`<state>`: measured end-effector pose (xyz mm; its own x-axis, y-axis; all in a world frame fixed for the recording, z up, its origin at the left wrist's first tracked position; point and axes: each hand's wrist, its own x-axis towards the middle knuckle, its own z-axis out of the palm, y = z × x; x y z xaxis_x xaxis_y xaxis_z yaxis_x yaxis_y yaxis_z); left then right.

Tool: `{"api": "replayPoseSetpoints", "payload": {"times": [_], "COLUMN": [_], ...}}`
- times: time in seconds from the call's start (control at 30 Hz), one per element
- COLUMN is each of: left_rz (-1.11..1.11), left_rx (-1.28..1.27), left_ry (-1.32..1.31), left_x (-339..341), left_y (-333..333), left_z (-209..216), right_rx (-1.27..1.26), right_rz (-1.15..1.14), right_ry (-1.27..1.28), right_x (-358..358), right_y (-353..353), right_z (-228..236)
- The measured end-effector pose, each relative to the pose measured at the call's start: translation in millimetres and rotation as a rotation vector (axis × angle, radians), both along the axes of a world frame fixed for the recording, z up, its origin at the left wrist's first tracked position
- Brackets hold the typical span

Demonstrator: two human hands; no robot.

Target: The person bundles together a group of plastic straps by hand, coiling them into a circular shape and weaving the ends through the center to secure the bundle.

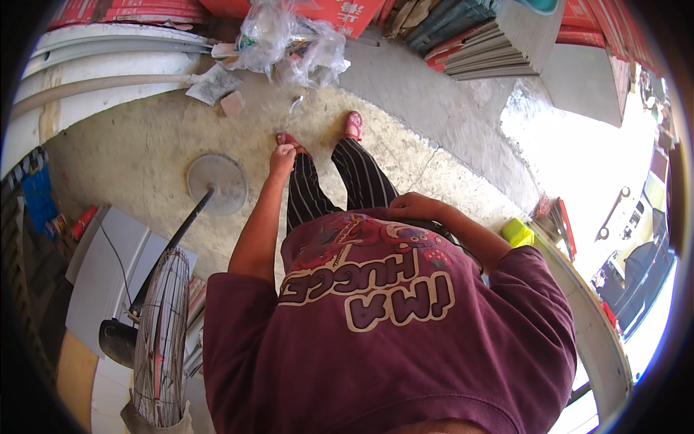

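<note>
My left hand (283, 159) hangs low in front of my left leg, above a red shoe (289, 141). Its fingers are curled into a fist, and whatever may be inside is hidden. My right hand (413, 207) is bent in against my waist, touching the front of the purple T-shirt (376, 362) near its hem. The fingers there are curled and partly hidden, so I cannot make out what they hold. A dark strap or cord (450, 237) shows beside that wrist. Striped black trousers (365, 173) cover my legs.
A pedestal fan (160, 340) with a round base (217, 184) stands at the left. Crumpled clear plastic (289, 47) and a broken tile piece (233, 104) lie ahead. Stacked grey panels (499, 54) are at far right, long white boards (108, 65) at far left.
</note>
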<state>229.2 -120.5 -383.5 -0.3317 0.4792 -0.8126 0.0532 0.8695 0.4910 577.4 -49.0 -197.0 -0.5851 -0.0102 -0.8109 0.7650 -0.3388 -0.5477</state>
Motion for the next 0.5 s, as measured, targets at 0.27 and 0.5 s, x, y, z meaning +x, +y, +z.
{"api": "replayPoseSetpoints", "payload": {"times": [0.27,0.5], "left_rz": [-0.156,-0.47], "left_rx": [0.201,0.307], "left_ry": [0.172,0.513], "left_x": [-15.5,-33.5], "left_y": [42.7,86.7], "left_z": [-73.5,-91.9], "right_rx": [0.38,0.546], "right_rz": [0.127,0.094], "right_ry": [0.015,0.025], "right_x": [-47.2,-77.8], "right_y": [24.8,-0.8], "right_z": [-66.2,-122.9]}}
